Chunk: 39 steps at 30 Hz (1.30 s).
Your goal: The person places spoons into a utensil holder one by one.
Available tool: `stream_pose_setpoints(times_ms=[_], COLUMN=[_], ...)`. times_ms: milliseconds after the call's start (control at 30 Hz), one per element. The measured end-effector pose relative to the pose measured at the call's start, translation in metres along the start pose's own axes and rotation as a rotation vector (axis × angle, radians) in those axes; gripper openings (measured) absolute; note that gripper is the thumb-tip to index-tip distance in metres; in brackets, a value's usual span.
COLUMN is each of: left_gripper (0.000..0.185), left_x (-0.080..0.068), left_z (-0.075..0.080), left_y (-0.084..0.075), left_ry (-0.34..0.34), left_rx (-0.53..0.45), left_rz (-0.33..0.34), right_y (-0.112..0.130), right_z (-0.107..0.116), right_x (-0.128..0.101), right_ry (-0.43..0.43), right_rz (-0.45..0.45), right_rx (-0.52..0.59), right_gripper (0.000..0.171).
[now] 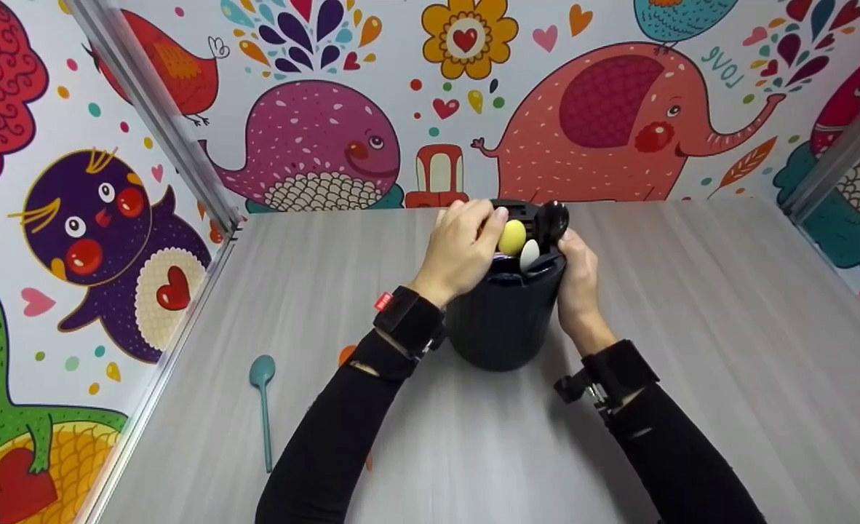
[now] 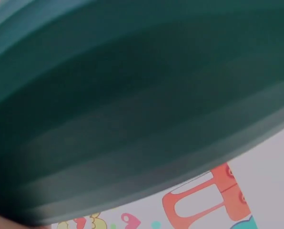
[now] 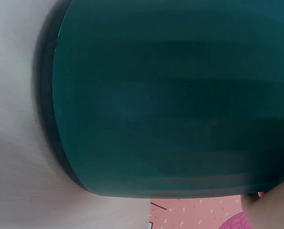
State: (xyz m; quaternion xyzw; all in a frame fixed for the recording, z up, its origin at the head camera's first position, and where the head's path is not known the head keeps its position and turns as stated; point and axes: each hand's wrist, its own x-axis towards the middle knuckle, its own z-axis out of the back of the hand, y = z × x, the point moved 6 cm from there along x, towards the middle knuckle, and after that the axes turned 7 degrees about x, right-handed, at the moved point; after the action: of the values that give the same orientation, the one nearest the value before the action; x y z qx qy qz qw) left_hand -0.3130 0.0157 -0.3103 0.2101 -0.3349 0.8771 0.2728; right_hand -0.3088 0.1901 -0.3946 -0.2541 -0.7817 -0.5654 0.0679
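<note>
A dark green tapered container (image 1: 499,327), its sides faintly ribbed, stands in the middle of the table, tilted slightly. Out of its mouth show a yellow oval head (image 1: 512,238), a white oval head (image 1: 530,255), a black slotted piece (image 1: 514,211) and a black rounded piece (image 1: 552,218). My left hand (image 1: 463,244) grips the rim at the left, the thumb near the yellow head. At the right, my right hand (image 1: 579,284) holds the upper side. The container's wall (image 2: 147,109) fills most of both wrist views, hiding most of the fingers.
On the table (image 1: 692,327) at the left lies a teal spoon (image 1: 263,393). An orange item (image 1: 347,354) lies mostly hidden under my left forearm. Patterned walls with metal corner posts (image 1: 161,109) border the table at the back and sides.
</note>
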Motion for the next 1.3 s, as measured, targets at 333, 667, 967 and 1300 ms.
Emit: stream_pose_setpoints(times_ms=[333, 667, 967, 1300], left_gripper=[0.033, 0.032, 0.029, 0.031], left_x=[-0.006, -0.012, -0.018, -0.033], left_z=[0.002, 0.005, 0.006, 0.02], left_y=[0.003, 0.004, 0.006, 0.017], left_ry=[-0.02, -0.037, -0.102, -0.193], left_rx=[-0.035, -0.102, -0.176, -0.232], left_rz=[-0.059, -0.071, -0.088, -0.085], right_y=[0.0, -0.001, -0.001, 0.0], right_z=[-0.003, -0.001, -0.001, 0.001], right_x=[0.0, 0.002, 0.002, 0.001], right_ry=[-0.006, 0.003, 0.008, -0.002], right_rz=[-0.007, 0.005, 0.009, -0.001], right_rx=[0.039, 0.02, 0.03, 0.015], right_gripper=[0.035, 0.036, 0.034, 0.036])
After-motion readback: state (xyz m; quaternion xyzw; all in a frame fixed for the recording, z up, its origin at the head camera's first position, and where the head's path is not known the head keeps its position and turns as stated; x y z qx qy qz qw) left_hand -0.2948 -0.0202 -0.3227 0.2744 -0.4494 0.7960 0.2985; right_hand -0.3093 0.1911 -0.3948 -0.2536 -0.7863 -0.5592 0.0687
